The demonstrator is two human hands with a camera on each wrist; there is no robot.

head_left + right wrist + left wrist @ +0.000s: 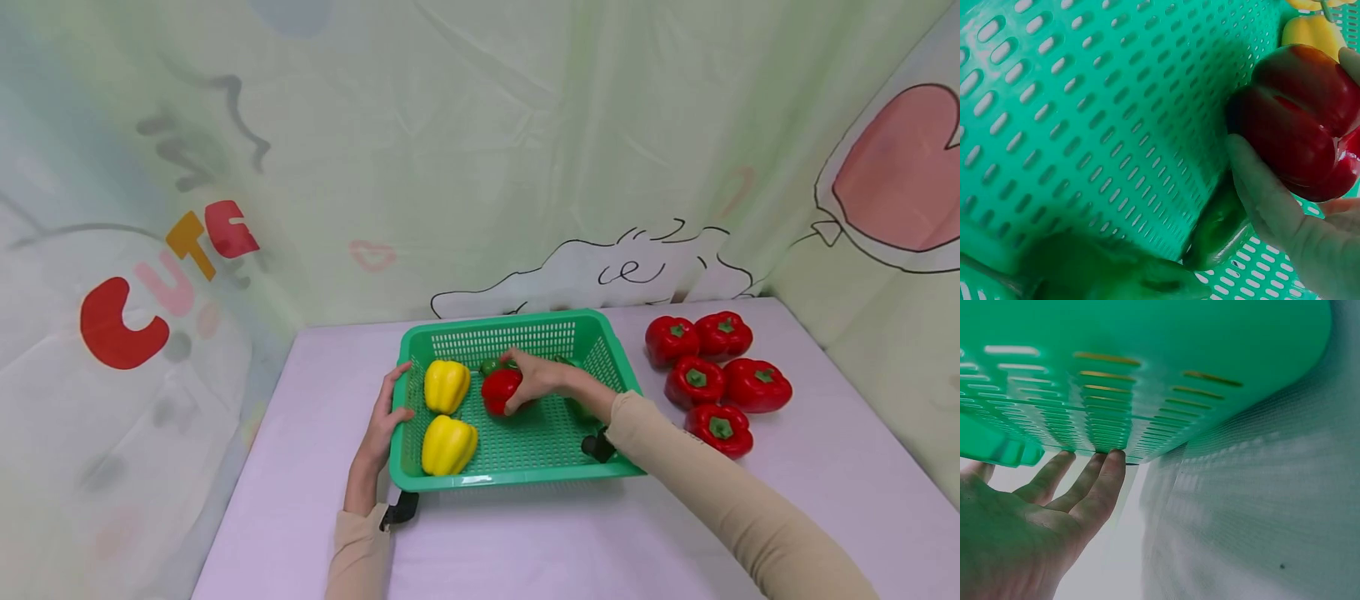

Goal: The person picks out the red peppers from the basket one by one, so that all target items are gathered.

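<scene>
My right hand [534, 379] holds a glossy red bell pepper [500, 390] inside the green plastic basket [517, 477], with thumb and fingers on either side of it. In the right wrist view, this red pepper [1300, 119] is close beside the slotted wall. A dark green pepper [1219, 225] lies partly behind the hand. Another green pepper [1104, 269] is nearer the camera. At the basket's left side, my left hand [382, 421] touches the rim with its thumb. The left wrist view shows its straight fingers [1100, 484] against the outer wall.
Two yellow bell peppers, one at the back [447, 386] and one in front [449, 446], stand along the basket's left. Several red bell peppers [695, 382] cluster on the table [322, 358] to the right. A printed curtain [480, 167] hangs behind the table.
</scene>
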